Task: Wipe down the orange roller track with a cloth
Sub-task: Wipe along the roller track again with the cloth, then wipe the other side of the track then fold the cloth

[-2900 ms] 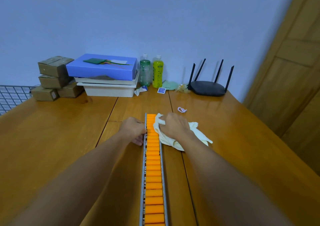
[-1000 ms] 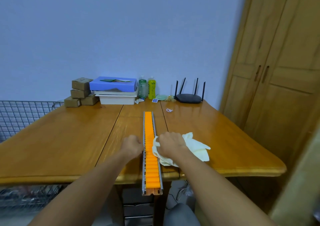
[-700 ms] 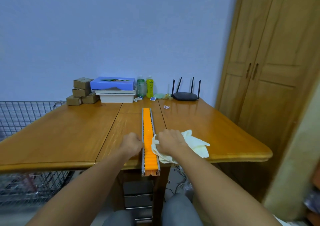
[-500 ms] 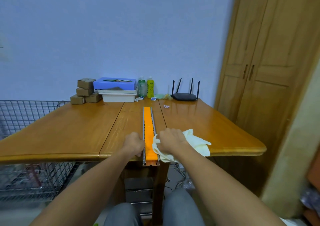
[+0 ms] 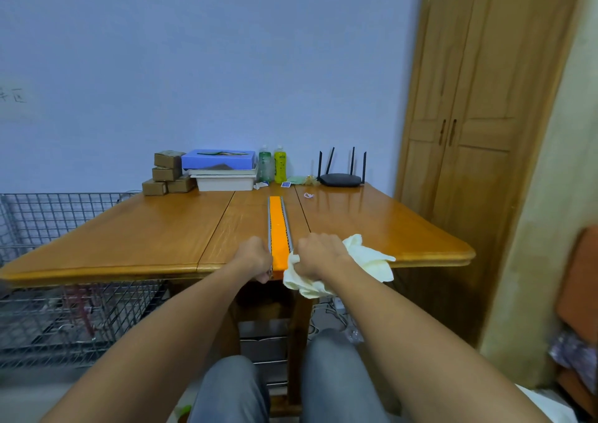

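I sit at the near edge of the wooden table [image 5: 129, 235]. My grey trouser knees [image 5: 226, 390] are down below.

The orange roller track [image 5: 279, 228] lies in the middle of the table. It runs straight from the near edge toward the far edge. Its near end sits right at the near edge, between my two hands. It has a grey rail down each long side.

My left hand [image 5: 254, 259] is on the left side of the track, at its near end. My fingers are curled tight and they hold the left rail.

My right hand [image 5: 318, 254] is on the right side of the track, just beside the right rail. It is closed around the cloth [image 5: 365, 259] and squeezes it in a bunch. The cloth is pale yellow. A bit of it touches the right rail by the near end. Some of it hangs down over the near edge, and the rest sticks out to the right on the table.

Along the far edge there are small brown boxes [image 5: 166, 171], then a blue box [image 5: 218, 159] on a white tray [image 5: 225, 183], then a green bottle [image 5: 264, 165] and a yellow bottle [image 5: 280, 163]. A black router [image 5: 339, 179] sits near the far right corner.

A wire cage [image 5: 48, 215] stands to the left of the table. Wooden cupboard doors [image 5: 469, 131] stand to the right.
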